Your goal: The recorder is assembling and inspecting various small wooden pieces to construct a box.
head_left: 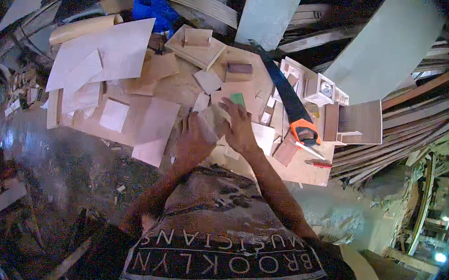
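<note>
Both hands mid-counter (267, 93), at a pale wooden piece (215, 118) that sits between them. Left hand (197, 142) on its 7 o'clock side, fingers bent; blurry, can't tell if gripping. Right hand (240, 132) on its 4 o'clock side, fingers partly bent, fingertips next to a green piece (237, 99); grip also can't tell. From the hands: saw (283, 86) at 2 o'clock, orange handle nearer 3; red-handled tool (320, 165) between 3 and 4; large pale sheet (115, 46) at 10; blue bag (153, 9) at 11, beyond counter edge.
</note>
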`<control>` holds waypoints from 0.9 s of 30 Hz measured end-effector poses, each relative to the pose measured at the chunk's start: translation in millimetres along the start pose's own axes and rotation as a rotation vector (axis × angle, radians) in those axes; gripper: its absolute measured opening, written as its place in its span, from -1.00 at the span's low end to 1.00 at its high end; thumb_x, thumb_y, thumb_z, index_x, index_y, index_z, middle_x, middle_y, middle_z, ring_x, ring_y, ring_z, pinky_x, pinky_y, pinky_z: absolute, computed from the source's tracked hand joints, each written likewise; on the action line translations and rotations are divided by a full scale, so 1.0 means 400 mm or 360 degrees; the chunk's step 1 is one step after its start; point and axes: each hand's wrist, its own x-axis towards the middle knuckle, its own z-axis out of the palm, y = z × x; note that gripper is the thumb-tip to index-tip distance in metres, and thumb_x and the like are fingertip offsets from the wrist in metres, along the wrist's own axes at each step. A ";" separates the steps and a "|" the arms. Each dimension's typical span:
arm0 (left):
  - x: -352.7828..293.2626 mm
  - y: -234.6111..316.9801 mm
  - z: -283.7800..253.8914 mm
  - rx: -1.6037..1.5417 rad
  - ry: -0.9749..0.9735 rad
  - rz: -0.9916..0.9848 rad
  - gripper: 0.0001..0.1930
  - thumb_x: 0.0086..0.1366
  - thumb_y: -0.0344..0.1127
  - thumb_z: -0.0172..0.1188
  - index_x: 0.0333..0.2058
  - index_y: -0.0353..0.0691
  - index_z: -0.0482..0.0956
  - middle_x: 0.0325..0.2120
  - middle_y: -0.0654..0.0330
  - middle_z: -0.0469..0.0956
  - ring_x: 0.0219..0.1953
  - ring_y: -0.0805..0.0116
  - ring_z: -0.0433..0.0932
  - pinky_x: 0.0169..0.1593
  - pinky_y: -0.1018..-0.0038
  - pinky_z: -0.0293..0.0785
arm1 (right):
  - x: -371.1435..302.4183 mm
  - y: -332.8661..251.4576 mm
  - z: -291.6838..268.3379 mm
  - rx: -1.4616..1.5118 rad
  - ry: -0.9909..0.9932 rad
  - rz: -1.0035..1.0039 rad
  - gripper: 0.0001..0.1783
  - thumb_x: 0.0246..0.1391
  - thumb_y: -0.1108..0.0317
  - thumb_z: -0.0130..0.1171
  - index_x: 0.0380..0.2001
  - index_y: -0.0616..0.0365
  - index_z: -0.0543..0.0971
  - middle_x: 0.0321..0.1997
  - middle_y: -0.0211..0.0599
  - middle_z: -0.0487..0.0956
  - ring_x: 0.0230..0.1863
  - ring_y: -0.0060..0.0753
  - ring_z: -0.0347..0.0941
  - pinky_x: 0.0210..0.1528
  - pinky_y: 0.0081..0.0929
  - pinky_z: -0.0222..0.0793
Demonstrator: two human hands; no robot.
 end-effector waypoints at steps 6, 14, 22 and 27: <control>-0.001 -0.040 0.004 0.0196 0.0068 0.0272 -0.08 -0.13 -0.18 0.44 0.16 -0.42 0.13 0.05 -0.23 0.32 0.13 -0.25 0.29 0.16 0.02 0.29 | -0.025 0.035 0.001 -0.0179 -0.0009 -0.0123 -0.40 0.09 0.38 0.04 0.23 0.13 0.24 0.18 -0.21 0.42 0.17 -0.02 0.28 0.15 -0.01 0.10; -0.006 -0.035 0.005 -0.0012 0.0003 0.0032 0.01 -0.19 -0.16 0.50 0.18 -0.42 0.11 0.09 -0.25 0.28 0.16 -0.25 0.25 0.22 0.02 0.23 | -0.082 0.048 -0.017 -0.0433 -0.0061 -0.0193 -0.43 0.16 0.35 0.00 0.24 0.18 0.22 0.16 -0.13 0.42 0.19 -0.03 0.22 0.14 0.01 0.06; -0.016 -0.064 0.039 -0.0053 0.0011 -0.0141 0.08 -0.21 -0.17 0.52 0.23 -0.41 0.05 0.13 -0.26 0.24 0.22 -0.23 0.19 0.27 0.07 0.17 | -0.125 0.005 -0.029 -0.0468 -0.0100 -0.0374 -0.43 0.04 0.44 0.11 0.17 0.14 0.32 0.12 -0.23 0.45 0.17 -0.09 0.27 0.11 0.04 0.09; -0.007 -0.048 0.022 -0.0068 -0.0030 -0.0078 0.10 -0.07 -0.09 0.48 0.26 -0.48 -0.05 0.16 -0.30 0.18 0.18 -0.28 0.22 0.25 0.02 0.19 | -0.150 -0.010 -0.053 -0.0376 -0.0092 -0.0399 -0.37 -0.10 0.49 0.11 0.15 0.12 0.36 0.13 -0.30 0.44 0.19 -0.13 0.24 0.11 0.06 0.07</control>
